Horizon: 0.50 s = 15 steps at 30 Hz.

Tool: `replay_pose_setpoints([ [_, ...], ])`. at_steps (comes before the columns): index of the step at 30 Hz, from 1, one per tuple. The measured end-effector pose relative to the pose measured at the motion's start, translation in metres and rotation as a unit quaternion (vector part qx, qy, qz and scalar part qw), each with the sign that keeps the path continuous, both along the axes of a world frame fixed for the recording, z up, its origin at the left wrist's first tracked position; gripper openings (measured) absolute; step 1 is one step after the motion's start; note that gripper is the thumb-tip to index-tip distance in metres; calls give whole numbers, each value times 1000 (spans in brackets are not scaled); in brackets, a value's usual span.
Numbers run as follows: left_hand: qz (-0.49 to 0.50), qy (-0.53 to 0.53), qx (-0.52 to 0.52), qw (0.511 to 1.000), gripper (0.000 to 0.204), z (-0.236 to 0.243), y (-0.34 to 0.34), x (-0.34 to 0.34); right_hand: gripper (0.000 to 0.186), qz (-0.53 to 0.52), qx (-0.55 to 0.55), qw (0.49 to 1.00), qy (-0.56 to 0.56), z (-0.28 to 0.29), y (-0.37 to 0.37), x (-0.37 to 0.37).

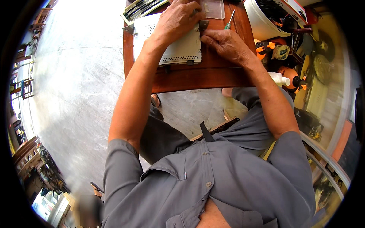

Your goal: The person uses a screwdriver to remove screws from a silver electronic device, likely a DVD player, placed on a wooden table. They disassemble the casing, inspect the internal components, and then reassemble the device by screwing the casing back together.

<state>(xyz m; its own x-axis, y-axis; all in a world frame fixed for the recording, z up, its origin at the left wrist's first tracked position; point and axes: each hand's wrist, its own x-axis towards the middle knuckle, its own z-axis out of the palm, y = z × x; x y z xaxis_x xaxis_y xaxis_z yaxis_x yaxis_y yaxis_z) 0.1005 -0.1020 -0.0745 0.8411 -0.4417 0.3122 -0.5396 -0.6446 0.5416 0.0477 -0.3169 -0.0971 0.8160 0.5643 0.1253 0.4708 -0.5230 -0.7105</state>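
A silvery metal box with rows of small vent holes lies on the brown wooden table, small dark brackets at its sides. Over its far part bends my left hand, fingers curled by the right-hand bracket; what they grip is hidden. My right hand is at the box's right edge, thumb and fingertips pinched together just below that bracket. Whatever lies in the pinch is too small to make out. A screwdriver with a green handle lies just beyond the right hand.
A clear plastic tray sits at the table's far side. Top left is a case of tools. Right of the table stand a white bucket of cables and orange-topped sprayer bottles. Below the table's near edge are my legs.
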Motion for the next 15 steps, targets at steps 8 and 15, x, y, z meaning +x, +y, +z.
replay_pose_setpoints([
  [8, -7, -5, -28, 1000, 26, 6, 3, 4, 29, 15, -33, 999, -23, 11, -7, 9],
  [15, 4, 13, -33, 999, 26, 12, 9, -3, 24, -55, -80, 991, -97, 31, -36, 18],
])
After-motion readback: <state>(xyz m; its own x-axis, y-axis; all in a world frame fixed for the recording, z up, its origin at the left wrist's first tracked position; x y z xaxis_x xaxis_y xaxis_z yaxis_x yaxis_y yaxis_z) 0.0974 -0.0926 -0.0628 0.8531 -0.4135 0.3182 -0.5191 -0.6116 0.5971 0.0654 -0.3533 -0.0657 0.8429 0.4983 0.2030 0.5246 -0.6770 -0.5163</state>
